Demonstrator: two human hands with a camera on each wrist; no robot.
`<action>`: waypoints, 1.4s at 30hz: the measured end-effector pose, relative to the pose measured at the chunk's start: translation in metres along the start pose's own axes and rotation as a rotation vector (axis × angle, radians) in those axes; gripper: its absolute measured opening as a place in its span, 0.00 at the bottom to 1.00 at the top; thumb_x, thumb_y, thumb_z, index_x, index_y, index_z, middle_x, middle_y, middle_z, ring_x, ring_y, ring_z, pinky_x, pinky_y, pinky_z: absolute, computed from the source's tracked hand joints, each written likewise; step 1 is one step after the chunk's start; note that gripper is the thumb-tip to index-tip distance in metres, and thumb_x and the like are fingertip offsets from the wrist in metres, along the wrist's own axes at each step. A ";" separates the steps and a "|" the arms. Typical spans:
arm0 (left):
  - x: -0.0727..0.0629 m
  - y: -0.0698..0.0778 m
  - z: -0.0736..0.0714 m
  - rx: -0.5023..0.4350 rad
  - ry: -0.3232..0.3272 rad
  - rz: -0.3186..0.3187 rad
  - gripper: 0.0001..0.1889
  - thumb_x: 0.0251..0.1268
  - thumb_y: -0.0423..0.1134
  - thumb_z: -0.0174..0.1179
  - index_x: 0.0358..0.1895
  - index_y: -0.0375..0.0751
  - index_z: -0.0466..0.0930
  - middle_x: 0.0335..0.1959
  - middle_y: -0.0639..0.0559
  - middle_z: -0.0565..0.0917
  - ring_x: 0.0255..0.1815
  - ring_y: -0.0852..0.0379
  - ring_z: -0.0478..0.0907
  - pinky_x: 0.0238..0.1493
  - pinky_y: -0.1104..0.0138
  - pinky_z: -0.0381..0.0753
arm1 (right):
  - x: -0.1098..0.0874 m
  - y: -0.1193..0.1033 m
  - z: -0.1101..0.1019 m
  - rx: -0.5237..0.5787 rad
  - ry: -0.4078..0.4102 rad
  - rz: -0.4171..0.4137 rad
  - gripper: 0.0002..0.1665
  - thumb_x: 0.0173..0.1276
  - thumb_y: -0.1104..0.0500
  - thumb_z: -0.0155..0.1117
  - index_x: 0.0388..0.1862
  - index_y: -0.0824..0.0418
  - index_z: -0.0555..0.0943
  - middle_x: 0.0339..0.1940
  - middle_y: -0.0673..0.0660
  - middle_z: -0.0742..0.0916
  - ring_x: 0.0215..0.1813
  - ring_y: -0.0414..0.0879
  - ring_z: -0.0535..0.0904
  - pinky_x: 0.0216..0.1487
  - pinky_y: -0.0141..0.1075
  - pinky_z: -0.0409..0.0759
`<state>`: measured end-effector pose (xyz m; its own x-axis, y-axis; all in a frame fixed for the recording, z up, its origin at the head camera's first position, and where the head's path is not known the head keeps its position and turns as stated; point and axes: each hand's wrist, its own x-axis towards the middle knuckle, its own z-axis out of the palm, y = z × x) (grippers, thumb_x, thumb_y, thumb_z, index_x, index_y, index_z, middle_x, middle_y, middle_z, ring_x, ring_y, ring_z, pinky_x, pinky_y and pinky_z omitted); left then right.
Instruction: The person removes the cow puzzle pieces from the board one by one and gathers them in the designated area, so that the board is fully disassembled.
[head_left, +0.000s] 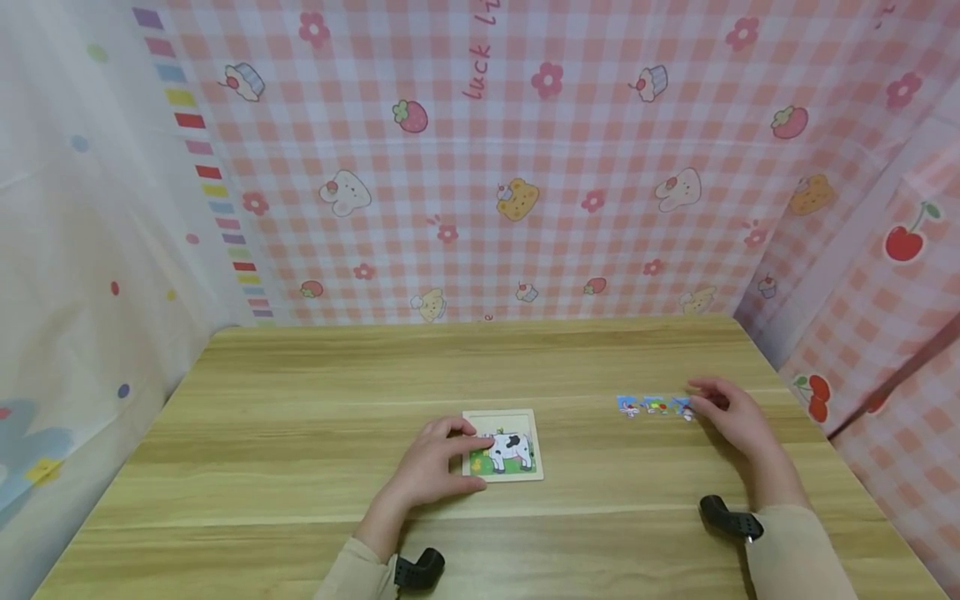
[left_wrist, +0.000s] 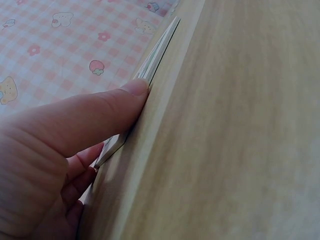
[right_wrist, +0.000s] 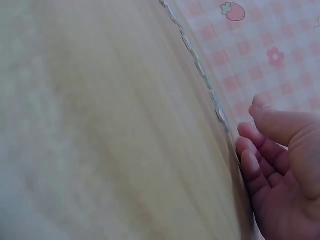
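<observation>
A square jigsaw puzzle board (head_left: 536, 446) with a pale wooden frame lies flat on the table, showing a black-and-white cow on green grass. The upper part of its picture area is bare wood. My left hand (head_left: 431, 462) holds the board at its left side, thumb at the near edge and one finger over the picture. In the left wrist view, the thumb (left_wrist: 107, 115) presses the board's edge. Several blue puzzle pieces (head_left: 656, 406) lie in a row to the right. My right hand (head_left: 738, 421) is at the row's right end, fingers loosely bent, holding nothing visible.
The wood-grain table (head_left: 300, 467) extends around the board and pieces. Behind it hangs a pink checked cloth (head_left: 450, 150); a white curtain (head_left: 90, 208) hangs on the left and a cherry-print cloth (head_left: 900, 350) on the right.
</observation>
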<state>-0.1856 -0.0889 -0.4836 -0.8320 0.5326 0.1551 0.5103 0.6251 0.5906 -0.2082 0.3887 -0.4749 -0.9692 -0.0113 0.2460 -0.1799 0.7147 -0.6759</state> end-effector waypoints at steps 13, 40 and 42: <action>0.000 -0.002 0.002 0.005 0.012 0.007 0.28 0.51 0.50 0.76 0.59 0.53 0.84 0.57 0.53 0.74 0.62 0.50 0.65 0.63 0.51 0.67 | -0.007 -0.036 0.007 0.067 0.009 -0.099 0.20 0.71 0.68 0.62 0.59 0.76 0.75 0.41 0.65 0.83 0.38 0.33 0.75 0.38 0.23 0.74; 0.003 0.001 -0.012 -0.156 0.042 -0.056 0.33 0.56 0.43 0.73 0.67 0.40 0.75 0.71 0.42 0.69 0.72 0.38 0.62 0.71 0.43 0.58 | 0.008 -0.148 0.114 0.150 -0.336 -0.342 0.17 0.68 0.65 0.66 0.55 0.68 0.81 0.46 0.60 0.86 0.47 0.52 0.81 0.46 0.41 0.82; 0.003 -0.001 -0.012 -0.149 0.046 -0.057 0.33 0.56 0.43 0.73 0.67 0.39 0.75 0.71 0.43 0.69 0.73 0.39 0.62 0.71 0.43 0.58 | 0.008 -0.155 0.121 0.153 -0.361 -0.351 0.17 0.69 0.64 0.66 0.55 0.67 0.81 0.47 0.59 0.86 0.48 0.51 0.80 0.47 0.40 0.82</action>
<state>-0.1913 -0.0942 -0.4744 -0.8697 0.4697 0.1517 0.4266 0.5607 0.7096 -0.2080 0.1929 -0.4523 -0.8373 -0.4917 0.2391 -0.5007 0.5142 -0.6963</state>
